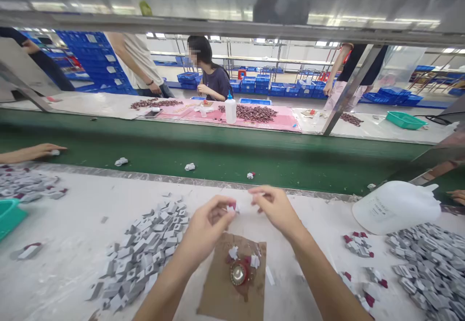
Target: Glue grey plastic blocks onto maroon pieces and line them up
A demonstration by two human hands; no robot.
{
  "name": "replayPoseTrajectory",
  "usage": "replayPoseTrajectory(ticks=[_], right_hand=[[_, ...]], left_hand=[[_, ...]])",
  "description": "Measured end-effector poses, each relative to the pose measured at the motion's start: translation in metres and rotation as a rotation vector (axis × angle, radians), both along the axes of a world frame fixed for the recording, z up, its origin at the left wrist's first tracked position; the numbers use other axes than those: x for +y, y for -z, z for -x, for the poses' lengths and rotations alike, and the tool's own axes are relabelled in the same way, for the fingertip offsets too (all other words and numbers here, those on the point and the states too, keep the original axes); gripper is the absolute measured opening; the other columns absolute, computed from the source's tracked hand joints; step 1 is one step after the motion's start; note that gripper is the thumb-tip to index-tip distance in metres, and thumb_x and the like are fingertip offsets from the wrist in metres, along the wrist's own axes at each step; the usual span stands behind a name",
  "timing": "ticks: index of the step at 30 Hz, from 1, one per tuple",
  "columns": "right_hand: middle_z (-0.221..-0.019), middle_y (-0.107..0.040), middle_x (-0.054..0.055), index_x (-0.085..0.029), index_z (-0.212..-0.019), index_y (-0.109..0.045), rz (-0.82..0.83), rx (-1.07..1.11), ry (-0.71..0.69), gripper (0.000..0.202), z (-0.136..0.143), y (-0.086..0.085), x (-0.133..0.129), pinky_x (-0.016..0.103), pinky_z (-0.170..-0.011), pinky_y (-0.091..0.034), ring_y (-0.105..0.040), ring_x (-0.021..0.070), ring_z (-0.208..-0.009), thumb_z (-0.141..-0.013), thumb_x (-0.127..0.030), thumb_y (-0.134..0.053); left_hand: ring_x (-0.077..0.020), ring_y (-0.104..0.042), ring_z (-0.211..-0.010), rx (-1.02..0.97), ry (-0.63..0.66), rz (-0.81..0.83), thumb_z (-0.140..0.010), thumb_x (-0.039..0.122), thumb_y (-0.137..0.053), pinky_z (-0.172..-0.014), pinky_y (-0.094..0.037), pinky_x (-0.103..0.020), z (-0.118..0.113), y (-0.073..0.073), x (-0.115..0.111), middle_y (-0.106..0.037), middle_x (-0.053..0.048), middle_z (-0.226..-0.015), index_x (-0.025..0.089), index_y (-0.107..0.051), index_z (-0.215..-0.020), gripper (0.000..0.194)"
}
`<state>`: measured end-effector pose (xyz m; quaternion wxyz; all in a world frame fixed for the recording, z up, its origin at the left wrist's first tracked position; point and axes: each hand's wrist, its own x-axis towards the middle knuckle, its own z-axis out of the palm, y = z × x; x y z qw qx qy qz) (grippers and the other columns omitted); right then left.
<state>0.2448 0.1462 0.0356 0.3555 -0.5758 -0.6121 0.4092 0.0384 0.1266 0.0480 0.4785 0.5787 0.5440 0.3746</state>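
Observation:
My left hand (210, 224) pinches a small white and dark red piece (232, 207) between thumb and fingers, above the far edge of a brown cardboard sheet (214, 289). To its right, my right hand (274, 209) is raised apart from the piece, its fingers bent; whether anything is between its fingertips is too small to tell. On the cardboard stand a round red-rimmed metal dish (239, 272) and a few small white pieces (255, 261), with dark red stains around them. A large heap of grey and white blocks (145, 248) lies left of my left hand.
Beyond the white table (72, 214) runs a green conveyor belt (156, 149) carrying several small pieces. At right, a white jug (395, 207) lies near another grey heap (432, 267). A co-worker's hand (36, 152) reaches over the belt at left. People are at the far table.

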Motion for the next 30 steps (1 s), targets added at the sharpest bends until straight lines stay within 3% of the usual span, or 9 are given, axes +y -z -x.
replayPoseTrajectory(ticks=[3, 5, 7, 12, 17, 21, 24, 27, 30], right_hand=[[-0.148, -0.069, 0.012, -0.022, -0.138, -0.071, -0.063, -0.211, 0.058, 0.03, 0.012, 0.0, 0.063, 0.051, -0.106, -0.062, -0.073, 0.028, -0.122, -0.11, -0.03, -0.069], [-0.147, -0.068, 0.011, -0.022, -0.138, -0.07, -0.07, -0.335, 0.044, 0.033, 0.02, 0.001, 0.087, 0.052, -0.104, -0.062, -0.072, 0.0289, -0.123, -0.108, -0.035, -0.074], [-0.141, -0.071, 0.011, -0.022, -0.136, -0.071, -0.062, -0.433, 0.036, 0.031, 0.02, 0.003, 0.096, 0.049, -0.099, -0.064, -0.074, 0.0274, -0.118, -0.108, -0.036, -0.073], [-0.14, -0.072, 0.011, -0.022, -0.135, -0.071, -0.081, -0.56, 0.05, 0.03, -0.009, 0.013, 0.083, 0.048, -0.099, -0.065, -0.074, 0.0264, -0.115, -0.109, -0.036, -0.072], [-0.141, -0.071, 0.011, -0.021, -0.135, -0.071, -0.135, -0.553, -0.023, 0.03, -0.017, 0.023, 0.076, 0.05, -0.101, -0.063, -0.074, 0.0277, -0.119, -0.108, -0.035, -0.072], [-0.142, -0.071, 0.011, -0.022, -0.134, -0.072, -0.155, -0.531, -0.085, 0.029, -0.006, 0.029, 0.078, 0.051, -0.103, -0.063, -0.073, 0.0279, -0.12, -0.108, -0.035, -0.073], [-0.135, -0.074, 0.01, -0.02, -0.129, -0.073, -0.151, -0.487, -0.046, 0.025, -0.01, 0.028, 0.074, 0.049, -0.1, -0.063, -0.074, 0.0261, -0.115, -0.108, -0.035, -0.073], [-0.116, -0.079, 0.007, -0.019, -0.115, -0.077, -0.15, -0.413, 0.048, 0.015, -0.025, 0.022, 0.05, 0.043, -0.092, -0.063, -0.076, 0.0237, -0.098, -0.101, -0.026, -0.077], [-0.099, -0.079, 0.007, -0.023, -0.096, -0.079, -0.163, -0.336, 0.121, 0.006, -0.039, 0.016, 0.002, 0.039, -0.082, -0.061, -0.074, 0.0253, -0.085, -0.091, -0.024, -0.078]], left_hand=[[-0.0191, -0.071, -0.081, 0.086, -0.137, -0.04, -0.097, 0.034, -0.075, -0.072, -0.06, -0.032, -0.01, 0.005, 0.046, -0.075, -0.005, -0.098, 0.018, -0.075, -0.109, 0.021], [-0.0192, -0.073, -0.087, 0.131, -0.159, -0.041, -0.101, 0.032, -0.075, -0.079, -0.063, -0.036, -0.022, 0.01, 0.075, -0.076, -0.005, -0.104, 0.016, -0.074, -0.112, 0.02], [-0.0208, -0.075, -0.096, 0.167, -0.182, -0.031, -0.104, 0.035, -0.074, -0.085, -0.065, -0.04, -0.037, 0.017, 0.099, -0.076, -0.007, -0.114, 0.016, -0.072, -0.119, 0.024], [-0.0246, -0.075, -0.109, 0.193, -0.238, -0.004, -0.105, 0.037, -0.072, -0.093, -0.066, -0.046, -0.062, 0.031, 0.136, -0.074, -0.01, -0.132, 0.018, -0.07, -0.132, 0.033], [-0.027, -0.074, -0.115, 0.242, -0.32, -0.022, -0.105, 0.038, -0.072, -0.097, -0.064, -0.049, -0.044, 0.036, 0.151, -0.072, -0.011, -0.136, 0.018, -0.068, -0.136, 0.037], [-0.0257, -0.074, -0.112, 0.311, -0.242, -0.011, -0.105, 0.038, -0.072, -0.095, -0.065, -0.048, -0.034, 0.036, 0.153, -0.073, -0.011, -0.134, 0.019, -0.07, -0.134, 0.034], [-0.0254, -0.074, -0.112, 0.344, -0.158, -0.009, -0.105, 0.037, -0.072, -0.096, -0.065, -0.047, -0.048, 0.038, 0.155, -0.073, -0.011, -0.134, 0.019, -0.07, -0.133, 0.034], [-0.0254, -0.075, -0.112, 0.355, -0.064, -0.02, -0.106, 0.037, -0.072, -0.095, -0.065, -0.047, -0.072, 0.041, 0.159, -0.073, -0.011, -0.135, 0.019, -0.07, -0.134, 0.034], [-0.0256, -0.074, -0.113, 0.415, -0.016, -0.036, -0.106, 0.037, -0.072, -0.097, -0.065, -0.048, -0.089, 0.041, 0.157, -0.072, -0.011, -0.137, 0.02, -0.07, -0.134, 0.033]])
